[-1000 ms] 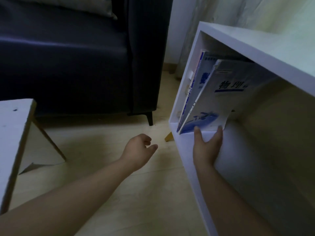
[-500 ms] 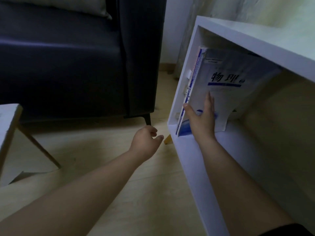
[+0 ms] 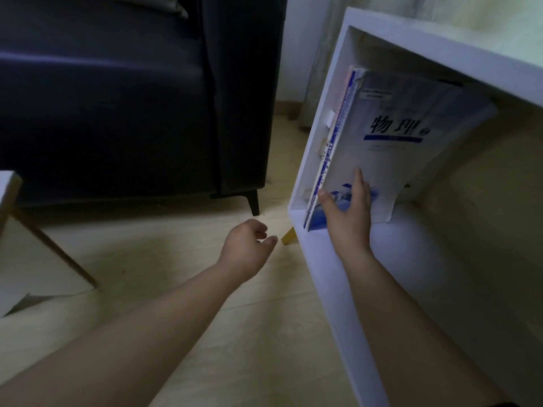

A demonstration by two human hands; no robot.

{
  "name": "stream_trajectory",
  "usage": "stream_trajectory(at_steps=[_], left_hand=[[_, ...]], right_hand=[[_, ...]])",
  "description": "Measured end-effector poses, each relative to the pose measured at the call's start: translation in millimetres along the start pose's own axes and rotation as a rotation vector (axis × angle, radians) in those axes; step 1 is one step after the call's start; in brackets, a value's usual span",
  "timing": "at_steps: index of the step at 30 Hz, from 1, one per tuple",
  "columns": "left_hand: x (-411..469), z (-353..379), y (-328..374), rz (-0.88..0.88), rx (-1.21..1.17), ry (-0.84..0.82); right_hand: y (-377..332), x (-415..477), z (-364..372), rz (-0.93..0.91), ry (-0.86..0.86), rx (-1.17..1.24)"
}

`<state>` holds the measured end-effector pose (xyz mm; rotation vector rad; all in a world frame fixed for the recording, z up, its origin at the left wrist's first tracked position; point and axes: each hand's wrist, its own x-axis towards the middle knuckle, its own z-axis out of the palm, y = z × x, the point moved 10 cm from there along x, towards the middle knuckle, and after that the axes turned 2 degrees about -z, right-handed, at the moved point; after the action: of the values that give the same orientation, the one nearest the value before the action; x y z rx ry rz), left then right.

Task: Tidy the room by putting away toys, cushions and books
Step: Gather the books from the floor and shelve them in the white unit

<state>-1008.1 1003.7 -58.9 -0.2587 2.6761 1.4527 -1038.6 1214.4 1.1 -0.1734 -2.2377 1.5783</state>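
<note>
- The right hand, right of the frame's centre, lies flat on the lower part of a white paperback book with a blue picture and dark characters on its cover. Its fingers are straight and close together, pointing up the cover, and the thumb is stretched out to the book's spine edge.
- That book stands inside an open white box-shaped shelf unit on the right side of the frame. It leans with its top towards the unit's left wall and its lower edge on the unit's floor.
- Between the book and the left wall are more thin books with pale and blue spines, packed against each other. How many there are I cannot tell.
- The left hand, just below centre, hangs over the pale wooden plank floor with its fingers loosely curled and nothing in them. It is near the unit's front corner but apart from it.
- A short yellow wooden foot shows under that corner, just right of the left hand.
- A dark navy upholstered sofa fills the upper left, standing on a black tapered leg.
- A light grey cushion rests on the sofa at the top edge.
- A white tabletop with a slanted wooden leg sits at the left edge.
- A pale curtain hangs behind the unit, at top centre.
</note>
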Motion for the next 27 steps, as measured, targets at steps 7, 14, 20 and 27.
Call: stream_trajectory(at_steps=[7,14,20,27], left_hand=[[-1,0,0,0.003,0.003,-0.005],[-2,-3,6,0.018,-0.003,-0.001],[11,12,21,0.045,-0.042,-0.026],[29,48,45,0.102,-0.212,-0.069]], right_hand=[[3,-6,0,0.017,0.003,0.009],[-17,6,-6,-0.017,0.032,-0.045],[-24,10,-2,-0.026,0.022,-0.068],[-25,11,-5,-0.077,0.032,-0.104]])
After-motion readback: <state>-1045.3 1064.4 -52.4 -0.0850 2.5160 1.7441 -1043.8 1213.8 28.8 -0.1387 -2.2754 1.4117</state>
